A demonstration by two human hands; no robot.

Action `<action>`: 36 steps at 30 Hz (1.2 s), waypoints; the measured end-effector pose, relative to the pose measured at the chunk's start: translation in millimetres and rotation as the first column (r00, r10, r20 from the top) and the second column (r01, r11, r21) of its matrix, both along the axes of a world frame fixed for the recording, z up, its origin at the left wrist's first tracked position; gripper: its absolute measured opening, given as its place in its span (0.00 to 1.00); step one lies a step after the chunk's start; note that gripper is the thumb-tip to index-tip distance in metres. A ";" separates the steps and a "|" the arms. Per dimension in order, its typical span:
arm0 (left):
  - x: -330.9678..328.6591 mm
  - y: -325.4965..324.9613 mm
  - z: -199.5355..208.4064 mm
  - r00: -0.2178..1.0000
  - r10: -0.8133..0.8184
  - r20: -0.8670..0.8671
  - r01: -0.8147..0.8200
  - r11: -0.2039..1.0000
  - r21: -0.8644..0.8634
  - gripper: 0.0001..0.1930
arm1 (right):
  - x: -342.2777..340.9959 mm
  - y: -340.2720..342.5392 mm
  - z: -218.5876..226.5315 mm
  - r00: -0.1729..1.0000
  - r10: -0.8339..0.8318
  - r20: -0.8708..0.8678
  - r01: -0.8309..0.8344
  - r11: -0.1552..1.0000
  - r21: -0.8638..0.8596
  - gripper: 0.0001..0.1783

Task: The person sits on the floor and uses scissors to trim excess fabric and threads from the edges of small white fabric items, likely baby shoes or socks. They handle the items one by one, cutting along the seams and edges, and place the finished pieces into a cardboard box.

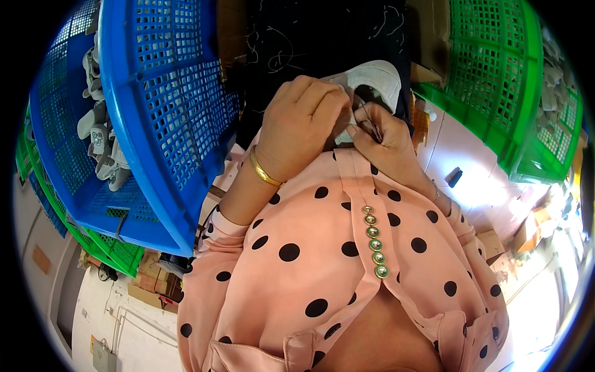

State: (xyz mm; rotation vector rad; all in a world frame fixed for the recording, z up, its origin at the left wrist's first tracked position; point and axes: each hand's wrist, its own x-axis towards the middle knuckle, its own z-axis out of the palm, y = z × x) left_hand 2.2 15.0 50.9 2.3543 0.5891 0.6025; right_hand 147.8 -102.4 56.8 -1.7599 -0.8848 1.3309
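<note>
A white shoe [375,75] lies over my dark-covered lap, its rounded end pointing away and its opening facing up. My left hand [304,115], a gold bangle at its wrist, is closed at the near left part of the shoe, fingers curled down on it. Pinched in the fingers of my right hand [387,139] is a thin dark metal tool [370,124], held at the shoe's opening close to my left fingertips. Most of that tool is hidden, so its exact kind is unclear. My hands also cover the near part of the shoe.
Dark cloth [322,37] with loose pale threads covers my lap. A blue plastic basket [111,80] stands at left, several grey-white shoes [102,142] beyond its near wall. At right is a green basket [496,74] with more shoes [553,90]. A small black object [454,177] lies on the floor.
</note>
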 end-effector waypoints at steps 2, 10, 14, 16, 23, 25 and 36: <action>-1.1 -1.9 1.1 1.000 -0.011 -0.001 0.011 0.992 -0.128 0.06 | -1.7 -1.9 -3.4 1.000 -0.003 0.004 0.003 1.000 0.013 0.08; -14.5 -3.0 -1.5 0.876 0.461 0.143 0.022 0.258 -0.966 0.05 | 0.6 -2.9 -7.1 0.998 0.053 0.029 -0.054 0.998 0.012 0.07; -17.7 -2.1 -1.6 0.955 0.268 0.128 -0.112 0.726 -0.678 0.12 | -0.6 0.4 -5.7 1.000 0.002 0.013 -0.002 1.000 0.003 0.11; -16.5 0.0 0.0 0.989 0.136 0.054 -0.103 0.910 -0.402 0.16 | 0.6 -0.6 -3.6 0.999 0.020 0.042 -0.020 1.000 -0.008 0.11; -8.8 -14.2 -12.9 0.974 0.204 0.099 -0.152 0.912 -0.382 0.07 | 24.5 4.8 30.9 0.811 0.172 0.559 -0.290 0.948 0.128 0.22; -9.3 -14.6 -16.4 0.970 0.227 0.092 -0.167 0.887 -0.431 0.06 | 31.3 11.0 42.1 0.663 0.218 0.716 -0.388 0.918 0.079 0.23; -12.8 -24.0 -23.5 0.939 0.342 0.022 -0.210 0.624 -0.753 0.07 | 48.6 46.9 53.9 0.229 0.391 0.891 -0.736 0.669 -0.105 0.21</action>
